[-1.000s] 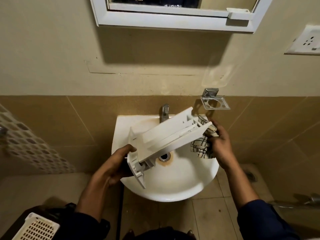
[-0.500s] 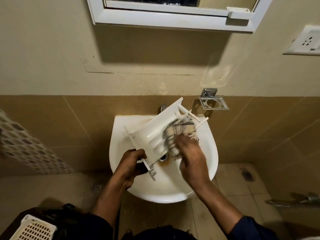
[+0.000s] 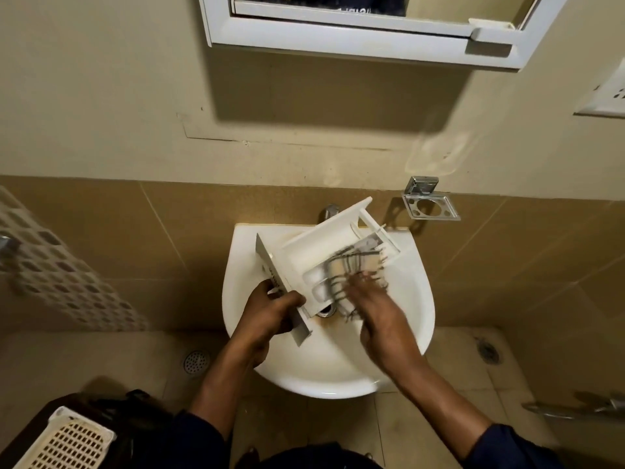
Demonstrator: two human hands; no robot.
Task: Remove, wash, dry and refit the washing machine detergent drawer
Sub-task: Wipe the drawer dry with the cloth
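Since a second ago, the one cloth [image 3: 351, 265] has come from the far end of the one drawer [image 3: 314, 252] into its compartments. Over one sink [image 3: 406, 299], the left hand [image 3: 267, 319] curls its fingers round the tilted drawer's front panel, and the right hand [image 3: 382, 319] presses the cloth with outstretched, blurred fingers.

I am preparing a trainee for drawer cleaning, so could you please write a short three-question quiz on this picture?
1. True or false: the right hand grips the front panel of the detergent drawer.
2. What lies under the right hand's fingers? A, a sponge; B, a checked cloth; C, a brush.
3. Fill in: the drawer is held tilted over the white ____.

Key
1. False: the left hand grips the front panel.
2. B.
3. sink.
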